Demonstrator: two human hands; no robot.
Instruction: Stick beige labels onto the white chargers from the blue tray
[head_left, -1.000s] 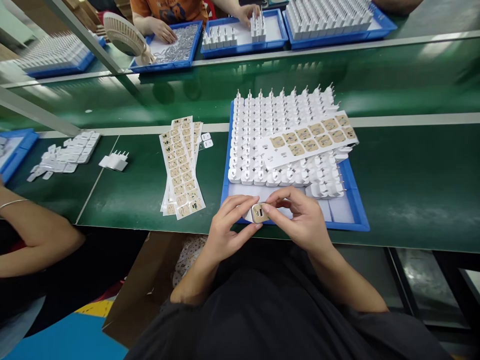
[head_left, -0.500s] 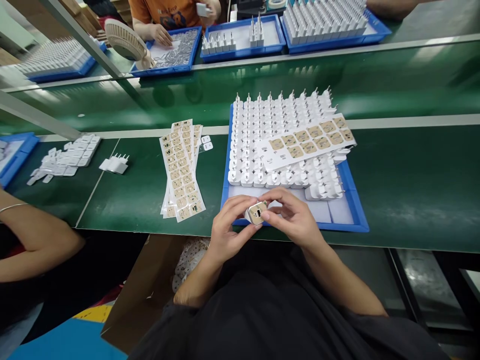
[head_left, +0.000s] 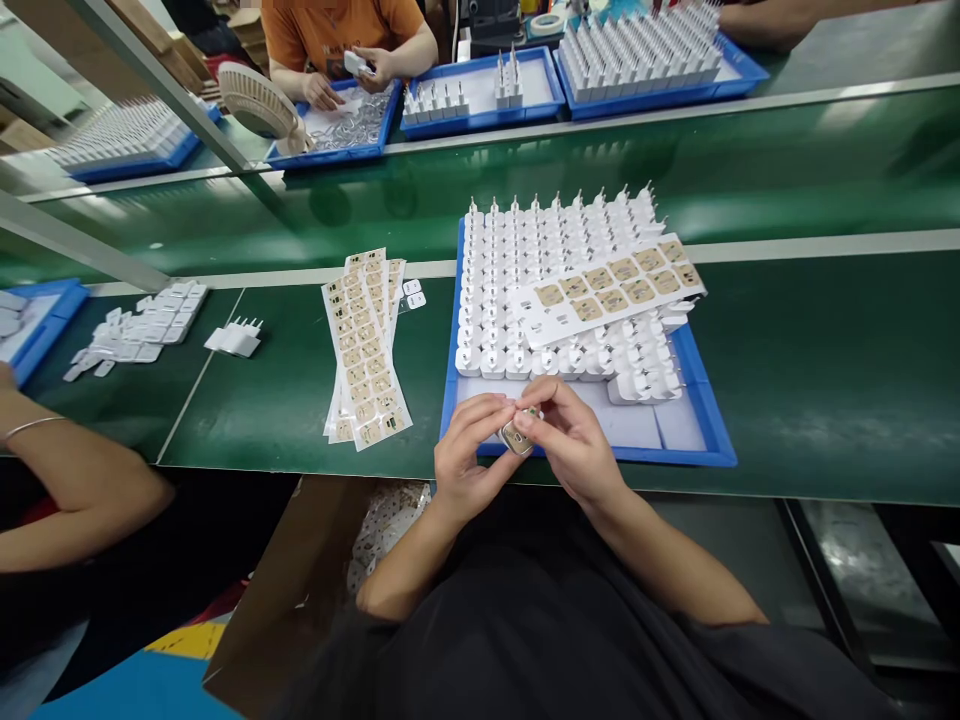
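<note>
My left hand [head_left: 465, 455] and my right hand [head_left: 571, 440] meet at the near edge of a blue tray [head_left: 697, 395]. Together they pinch a small white charger plug [head_left: 516, 436] with a gold-brown sticker on its face. The right thumb presses on that sticker. Rows of white charger plugs [head_left: 555, 270] stand in the tray, prongs up. A sticker sheet [head_left: 607, 290] lies across them. More sticker sheets [head_left: 364, 350] are fanned out on the green table to the left of the tray.
A co-worker's forearm [head_left: 71, 490] rests at the left by another blue tray [head_left: 41, 325], loose white parts [head_left: 142, 325] and a lone plug [head_left: 236, 337]. Across the green conveyor [head_left: 750, 170], a person in orange [head_left: 345, 30] works over trays [head_left: 487, 85] beside a small fan [head_left: 259, 100].
The plug and both my hands have drifted slightly right and toward me, with the right thumb now covering more of the sticker. The person opposite brought a hand back to the wire tray.
</note>
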